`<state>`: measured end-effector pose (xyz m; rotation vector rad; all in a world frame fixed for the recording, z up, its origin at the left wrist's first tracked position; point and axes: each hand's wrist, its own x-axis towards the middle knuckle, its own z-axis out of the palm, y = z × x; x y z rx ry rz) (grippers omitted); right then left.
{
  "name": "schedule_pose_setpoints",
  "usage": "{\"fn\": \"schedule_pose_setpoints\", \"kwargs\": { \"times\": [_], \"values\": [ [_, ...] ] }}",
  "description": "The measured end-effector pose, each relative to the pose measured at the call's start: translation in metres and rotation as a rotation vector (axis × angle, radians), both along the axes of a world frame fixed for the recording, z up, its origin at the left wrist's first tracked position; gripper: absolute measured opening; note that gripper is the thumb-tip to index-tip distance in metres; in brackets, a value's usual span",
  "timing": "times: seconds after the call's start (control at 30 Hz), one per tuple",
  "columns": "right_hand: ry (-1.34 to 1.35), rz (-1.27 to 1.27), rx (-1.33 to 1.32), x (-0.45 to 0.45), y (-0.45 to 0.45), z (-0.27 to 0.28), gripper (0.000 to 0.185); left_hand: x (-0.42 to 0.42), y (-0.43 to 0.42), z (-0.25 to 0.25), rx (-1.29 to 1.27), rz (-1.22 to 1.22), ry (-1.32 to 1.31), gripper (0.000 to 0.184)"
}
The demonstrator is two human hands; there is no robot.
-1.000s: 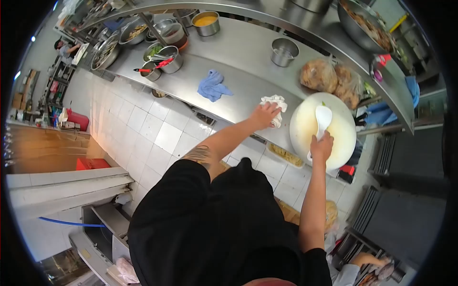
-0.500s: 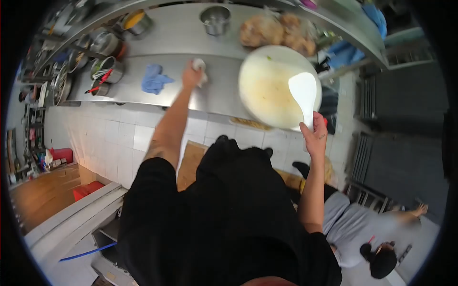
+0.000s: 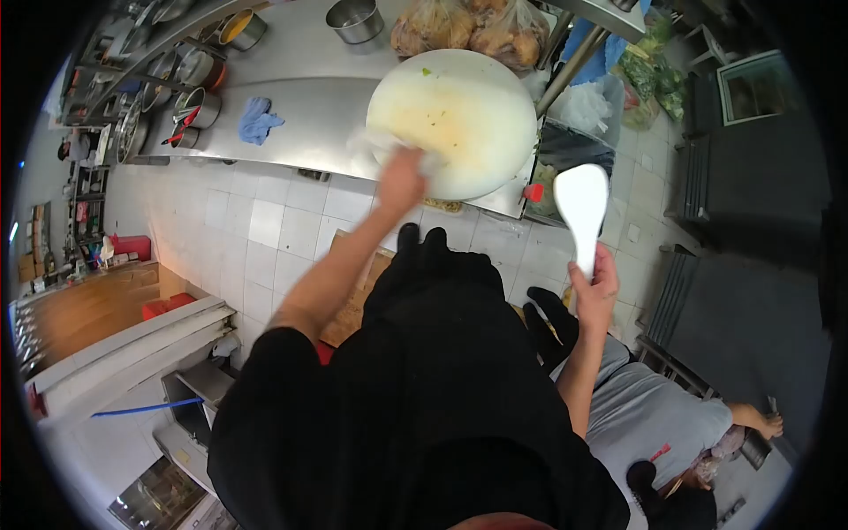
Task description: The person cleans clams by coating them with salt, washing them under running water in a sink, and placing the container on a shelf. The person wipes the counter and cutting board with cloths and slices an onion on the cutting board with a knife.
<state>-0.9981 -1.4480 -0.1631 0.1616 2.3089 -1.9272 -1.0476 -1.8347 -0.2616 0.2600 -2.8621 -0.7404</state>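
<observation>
My left hand (image 3: 403, 184) is closed on a white cloth (image 3: 382, 148), blurred by motion, at the near left edge of the round cutting board (image 3: 495, 115). Small green and brown bits lie on the board. In my right hand (image 3: 597, 284) is the handle of a white paddle (image 3: 581, 205), its broad blade pointing up, held away from the board on its right. A crumpled blue cloth (image 3: 258, 121) lies on the steel counter (image 3: 309, 115) to the left.
Bags of brown food (image 3: 433, 28) and a steel pot (image 3: 355, 21) stand behind the board. More pots (image 3: 201, 108) are at the left. A bin (image 3: 574, 141) is right of the board. A person in grey (image 3: 654, 411) is at the lower right.
My left hand has moved with the white cloth from the counter to the board's edge. The paddle is no longer over the board. The view has shifted to the right.
</observation>
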Motion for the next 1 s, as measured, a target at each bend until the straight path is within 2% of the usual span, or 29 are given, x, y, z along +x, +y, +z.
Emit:
{"fn": "schedule_pose_setpoints", "kwargs": {
  "times": [0.03,0.1,0.13,0.2,0.23,0.27,0.3,0.33,0.37,0.4,0.43,0.5,0.53,0.63,0.67,0.73,0.77,0.83,0.9,0.93,0.97,1.0],
  "values": [
    [0.050,-0.017,0.021,-0.011,0.000,0.011,0.044,0.008,0.039,-0.010,0.189,-0.100,0.114,0.045],
    [0.050,-0.086,-0.038,-0.029,-0.002,0.029,0.044,0.002,0.105,0.021,0.355,-0.351,0.313,0.046],
    [0.090,-0.101,-0.049,-0.036,-0.002,0.036,0.045,-0.005,0.105,0.036,0.354,-0.351,0.315,0.046],
    [0.136,-0.105,-0.085,-0.039,0.003,0.054,0.047,-0.034,0.098,0.053,0.598,-0.272,0.235,0.047],
    [0.177,-0.112,-0.121,-0.038,0.004,0.058,0.048,-0.049,0.072,0.055,0.556,-0.278,0.369,0.049],
    [0.185,-0.100,-0.110,-0.038,0.011,0.058,0.051,-0.062,0.041,0.062,0.573,-0.254,0.375,0.049],
    [0.186,-0.105,-0.112,-0.037,0.018,0.055,0.051,-0.072,0.008,0.074,0.473,-0.267,0.458,0.048],
    [0.159,-0.127,-0.082,-0.034,0.023,0.051,0.050,-0.081,-0.028,0.075,0.425,-0.251,0.423,0.048],
    [0.133,-0.152,-0.051,-0.030,0.028,0.046,0.050,-0.089,-0.063,0.065,0.370,-0.195,0.251,0.046],
    [0.132,-0.165,-0.047,-0.024,0.031,0.039,0.050,-0.090,-0.089,0.064,0.030,-0.220,0.110,0.054],
    [0.103,-0.205,-0.049,-0.020,0.033,0.032,0.049,-0.090,-0.094,0.055,0.037,-0.226,0.108,0.054],
    [0.079,-0.251,-0.048,-0.014,0.031,0.027,0.048,-0.094,-0.103,0.030,-0.388,-0.142,-0.045,0.070],
    [0.051,-0.255,-0.047,-0.010,0.026,0.027,0.047,-0.108,-0.116,0.017,-0.451,-0.197,-0.125,0.083],
    [-0.009,-0.237,-0.029,-0.001,0.021,0.020,0.046,-0.122,-0.109,0.043,-0.430,-0.238,-0.206,0.077],
    [-0.017,-0.226,-0.023,0.000,0.018,0.019,0.046,-0.124,-0.110,0.040,-0.425,-0.242,-0.210,0.077],
    [-0.028,-0.216,-0.048,0.003,0.016,0.009,0.045,-0.127,-0.111,0.033,-0.395,-0.243,-0.050,0.066],
    [-0.031,-0.218,-0.045,0.004,0.015,0.007,0.045,-0.125,-0.107,0.033,-0.392,-0.246,-0.053,0.066],
    [-0.027,-0.223,0.006,0.005,0.011,0.005,0.045,-0.123,-0.092,0.032,-0.419,-0.127,-0.101,0.055],
    [-0.022,-0.223,0.014,0.011,0.010,0.006,0.044,-0.111,-0.046,0.022,-0.276,-0.058,-0.149,0.050],
    [-0.029,-0.249,0.018,0.013,0.010,0.005,0.044,-0.102,-0.017,-0.012,-0.128,-0.142,0.073,0.049],
    [-0.036,-0.274,0.023,0.014,0.009,0.006,0.044,-0.093,0.034,-0.026,-0.081,-0.144,0.062,0.048],
    [-0.035,-0.267,0.026,0.016,0.009,0.009,0.044,-0.086,0.078,-0.026,-0.012,-0.380,0.221,0.049]
  ]
}}
